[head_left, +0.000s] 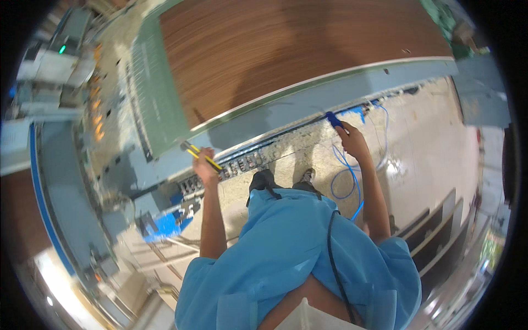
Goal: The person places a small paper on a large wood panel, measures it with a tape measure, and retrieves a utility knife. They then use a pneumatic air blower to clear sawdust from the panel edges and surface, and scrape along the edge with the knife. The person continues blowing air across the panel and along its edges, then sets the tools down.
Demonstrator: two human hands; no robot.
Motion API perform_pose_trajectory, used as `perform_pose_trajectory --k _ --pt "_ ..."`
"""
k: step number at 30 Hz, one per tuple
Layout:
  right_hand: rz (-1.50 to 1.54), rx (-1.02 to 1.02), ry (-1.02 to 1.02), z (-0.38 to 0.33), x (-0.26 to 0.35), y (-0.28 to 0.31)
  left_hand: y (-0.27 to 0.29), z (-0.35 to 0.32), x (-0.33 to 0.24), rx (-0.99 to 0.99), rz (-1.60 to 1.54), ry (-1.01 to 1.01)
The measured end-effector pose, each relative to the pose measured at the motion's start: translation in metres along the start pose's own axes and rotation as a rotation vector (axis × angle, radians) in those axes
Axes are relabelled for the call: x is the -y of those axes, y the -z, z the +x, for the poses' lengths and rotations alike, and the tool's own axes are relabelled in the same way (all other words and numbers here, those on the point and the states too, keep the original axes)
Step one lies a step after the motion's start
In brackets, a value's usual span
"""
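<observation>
My left hand (205,167) is closed around a yellow-and-black utility knife (191,149), whose front end points up toward the corner of the wood-grain board. My right hand (355,143) grips a blue air blow gun (333,119) close to the machine's front edge. From around that hand a blue hose (357,184) hangs in loops toward the floor. In front of me the large brown wood-grain board (264,55) lies on the grey machine bed (297,109), with a pale strip along its near edge. A green sheet (158,104) shows at the board's left side.
A row of rollers or fittings (242,166) runs along the machine's near side. At the right, several dark panels (434,234) stand on edge. A blue-edged conveyor (55,198) lies at far left. Blue material (165,226) sits on the lower left.
</observation>
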State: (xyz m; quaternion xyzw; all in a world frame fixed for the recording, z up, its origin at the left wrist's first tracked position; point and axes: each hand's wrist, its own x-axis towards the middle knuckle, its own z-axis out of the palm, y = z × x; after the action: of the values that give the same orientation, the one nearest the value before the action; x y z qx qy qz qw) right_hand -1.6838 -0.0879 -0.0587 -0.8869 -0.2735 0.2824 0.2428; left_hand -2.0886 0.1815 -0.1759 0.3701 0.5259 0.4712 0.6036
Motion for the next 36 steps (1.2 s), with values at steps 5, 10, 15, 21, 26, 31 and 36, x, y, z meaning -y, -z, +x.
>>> perform_pose_trajectory --k 5,10,15,21,26,31,36 --pt "-0.176 -0.654 -0.357 -0.06 -0.042 0.041 -0.063 0.062 -0.02 0.143 0.052 0.051" --pt "0.157 -0.744 -0.318 -0.094 -0.06 0.063 -0.173 0.049 -0.008 0.496 0.211 0.066" --pt "0.668 -0.403 -0.166 -0.089 -0.064 0.073 -0.269 -0.033 0.016 0.883 0.254 0.037" --pt "0.398 -0.866 -0.204 -0.016 -0.131 0.148 -0.329 -0.133 0.073 1.044 0.38 0.121" --pt "0.306 -0.937 -0.237 0.034 -0.202 0.255 -0.364 -0.203 0.117 0.932 0.478 0.298" --pt "0.304 -0.745 -0.131 0.058 -0.245 0.327 -0.393 -0.25 0.137 0.908 0.543 0.298" --pt "0.255 -0.496 -0.023 0.082 -0.278 0.362 -0.415 -0.263 0.162 0.806 0.643 0.31"
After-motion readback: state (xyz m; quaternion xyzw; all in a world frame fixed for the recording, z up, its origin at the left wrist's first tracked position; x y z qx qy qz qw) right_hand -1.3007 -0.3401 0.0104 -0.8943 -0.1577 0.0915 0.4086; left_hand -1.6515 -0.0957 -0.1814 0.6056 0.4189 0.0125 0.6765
